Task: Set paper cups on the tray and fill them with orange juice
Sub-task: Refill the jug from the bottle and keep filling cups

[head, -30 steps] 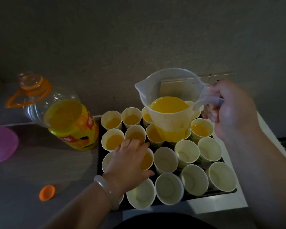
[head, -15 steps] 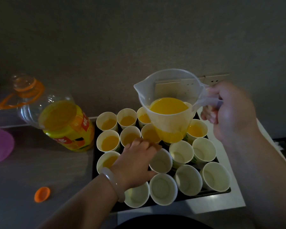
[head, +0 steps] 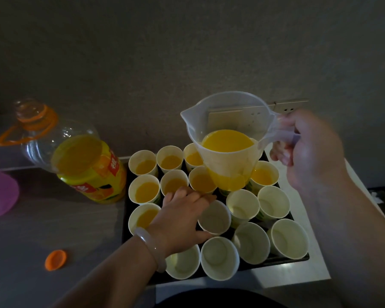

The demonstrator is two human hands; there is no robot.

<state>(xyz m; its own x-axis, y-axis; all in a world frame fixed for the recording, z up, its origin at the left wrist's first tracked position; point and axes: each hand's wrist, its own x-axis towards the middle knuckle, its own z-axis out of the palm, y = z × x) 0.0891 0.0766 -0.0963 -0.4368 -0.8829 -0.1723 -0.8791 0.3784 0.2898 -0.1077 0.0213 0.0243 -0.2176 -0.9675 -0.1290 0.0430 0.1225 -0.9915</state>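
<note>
Both hands are at work. The right hand [head: 307, 152] is curled round the jug's handle. The left hand [head: 182, 216] reaches over the tray, fingers along the far rim and thumb on the near side of one empty cup [head: 213, 218], lightly pinching it steady.

The tray [head: 125, 218] sits by the wall, packed with cups [head: 287, 238] that touch one another. Just left of it stands the bottle [head: 87, 165], uncapped and about half full. The jug [head: 229, 165] hangs upright over the back rows with its spout to the left; nothing runs from it, and juice [head: 227, 141] fills its lower part. Cups at the back and left hold juice, while those at the front and right are dry. The cap [head: 55, 259] lies well left of the tray.

Setting out looks finished and filling is roughly half done, between pours. The held cup is probably next. That calls for bringing the spout forward and low over its mouth, then tipping slowly. The left fingers on the far rim must stay clear of the stream. The light cup and its packed neighbours need a gentle hold.
</note>
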